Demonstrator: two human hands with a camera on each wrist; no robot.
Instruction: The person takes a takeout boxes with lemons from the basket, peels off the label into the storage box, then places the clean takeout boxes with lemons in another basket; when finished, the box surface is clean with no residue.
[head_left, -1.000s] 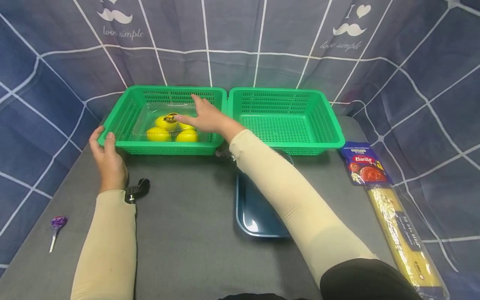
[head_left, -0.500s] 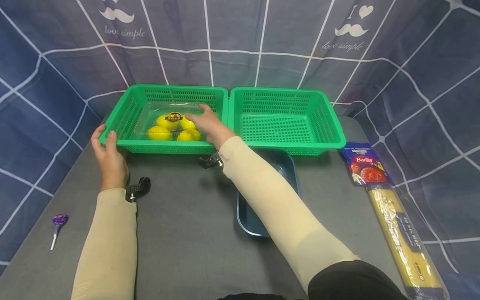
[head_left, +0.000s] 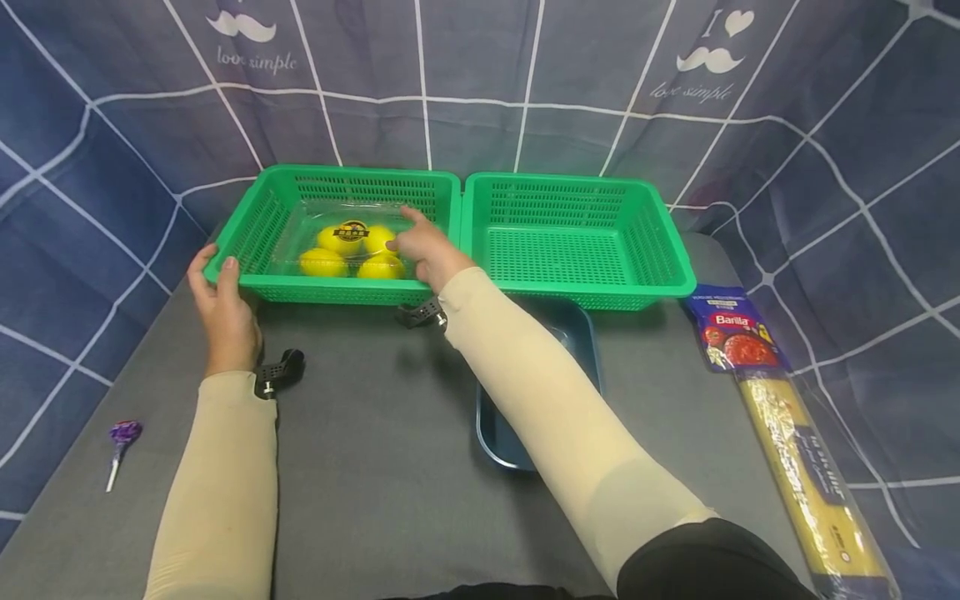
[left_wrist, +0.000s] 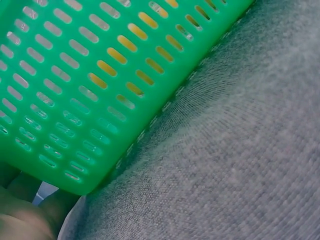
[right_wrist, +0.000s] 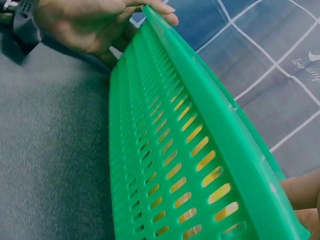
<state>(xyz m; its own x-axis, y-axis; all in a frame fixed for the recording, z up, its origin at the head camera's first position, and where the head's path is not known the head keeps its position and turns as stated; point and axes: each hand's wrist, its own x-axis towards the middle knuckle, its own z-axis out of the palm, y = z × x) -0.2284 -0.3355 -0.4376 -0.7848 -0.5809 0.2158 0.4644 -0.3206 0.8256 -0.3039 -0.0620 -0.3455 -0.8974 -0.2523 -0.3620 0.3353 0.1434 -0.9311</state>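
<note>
Several yellow lemons lie in a clear plastic box (head_left: 288, 242) with a black label, inside the left green basket (head_left: 330, 292). My left hand (head_left: 225, 321) grips that basket's front left corner, thumb at the rim and fingers around the outside; the left wrist view shows part of this hand (left_wrist: 30, 215) below the corner. Reaching over the front rim, my right hand (head_left: 431, 250) holds the right end of the lemon box, thumb and index finger at its edge. In the right wrist view its fingers (right_wrist: 305, 195) are mostly hidden behind the rim.
A second green basket (head_left: 577, 296) stands directly to the right. Under my right forearm lies a dark blue tray (head_left: 592, 358). A Barilla sauce pouch (head_left: 735, 329) and a spaghetti pack (head_left: 806, 475) line the right side; a purple lollipop (head_left: 123, 437) lies left.
My right hand came down from over the lemons to the right end of their box, its fingers drawing in there. The left hand keeps its grip on the basket corner.
</note>
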